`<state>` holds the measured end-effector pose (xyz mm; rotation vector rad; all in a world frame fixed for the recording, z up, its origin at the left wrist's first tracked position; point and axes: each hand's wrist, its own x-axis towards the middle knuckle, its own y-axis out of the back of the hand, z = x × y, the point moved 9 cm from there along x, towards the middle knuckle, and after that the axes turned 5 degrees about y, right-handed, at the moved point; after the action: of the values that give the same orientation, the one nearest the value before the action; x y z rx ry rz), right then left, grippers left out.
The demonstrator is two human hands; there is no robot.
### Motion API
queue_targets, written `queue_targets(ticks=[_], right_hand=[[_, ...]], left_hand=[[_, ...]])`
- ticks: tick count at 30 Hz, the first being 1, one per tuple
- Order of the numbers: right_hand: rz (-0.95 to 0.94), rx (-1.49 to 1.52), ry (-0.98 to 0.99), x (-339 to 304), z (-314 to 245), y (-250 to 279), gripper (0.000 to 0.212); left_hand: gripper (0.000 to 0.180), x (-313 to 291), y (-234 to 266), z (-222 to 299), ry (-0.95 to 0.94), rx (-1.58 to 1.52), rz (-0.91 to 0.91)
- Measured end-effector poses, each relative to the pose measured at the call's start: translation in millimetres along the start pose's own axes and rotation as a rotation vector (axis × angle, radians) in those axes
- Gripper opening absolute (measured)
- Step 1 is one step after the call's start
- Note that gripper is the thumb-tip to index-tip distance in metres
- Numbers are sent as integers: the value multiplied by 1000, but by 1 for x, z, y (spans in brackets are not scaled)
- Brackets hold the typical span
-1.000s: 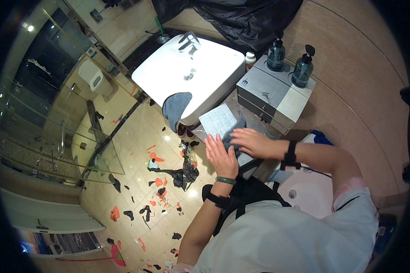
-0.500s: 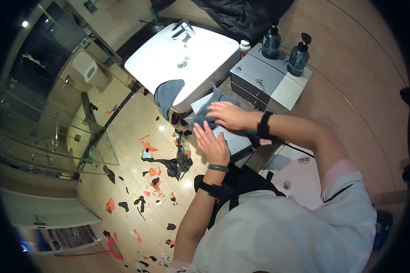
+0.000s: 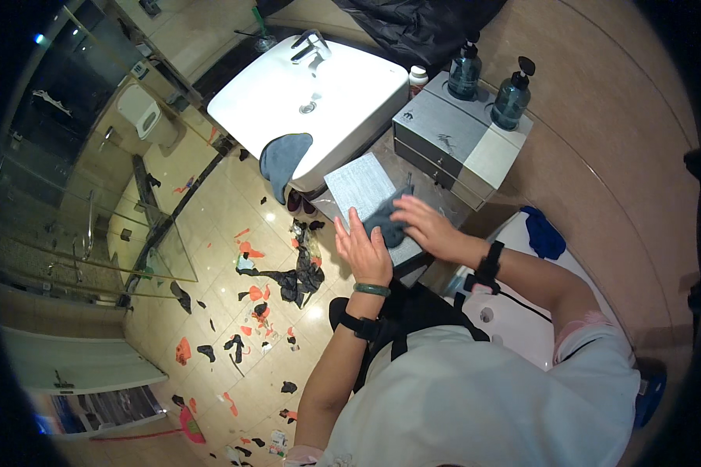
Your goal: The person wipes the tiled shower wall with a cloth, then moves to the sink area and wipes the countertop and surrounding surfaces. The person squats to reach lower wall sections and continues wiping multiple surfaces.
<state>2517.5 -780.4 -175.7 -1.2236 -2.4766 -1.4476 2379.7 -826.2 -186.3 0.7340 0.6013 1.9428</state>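
Observation:
A silver-grey textured box (image 3: 360, 187) stands on the counter beside the basin. My right hand (image 3: 428, 226) presses a bunched blue-grey cloth (image 3: 385, 224) onto its top, fingers curved over the cloth. The undersides of those fingers are hidden. My left hand (image 3: 364, 255) rests at the box's left edge, its fingers stretched out and close to the cloth. A second blue-grey cloth (image 3: 283, 159) hangs over the near rim of the white basin (image 3: 343, 93).
Right of the basin stands a grey drawer unit (image 3: 459, 132) bearing two pump bottles (image 3: 511, 101). A dark blue cloth (image 3: 544, 233) lies on the white tub's rim (image 3: 514, 224). Black and orange scraps (image 3: 292, 284) litter the floor, with a pink dustpan (image 3: 191, 426) at lower left.
My right hand has drawn the cloth toward me and to the right, baring the far part of the box top. The left hand has barely moved. The dark blue cloth has come into sight.

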Motion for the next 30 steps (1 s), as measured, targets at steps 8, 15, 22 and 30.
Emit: queue_targets(ticks=[8,15,22,30], right_hand=[[107,340,-333,-28,13,-13,31],[58,484,-565,-120,-3,-28,29],[280,745,-757,-117,43,-35,26],[470,1105,-739,-76,76,-16,32]], left_hand=[[61,1,-3,-14,21,33,88],[65,4,-5,-22,162,-304,18],[67,5,-4,-21,157,-226,25],[67,6,-7,-28,164,-191,74]])
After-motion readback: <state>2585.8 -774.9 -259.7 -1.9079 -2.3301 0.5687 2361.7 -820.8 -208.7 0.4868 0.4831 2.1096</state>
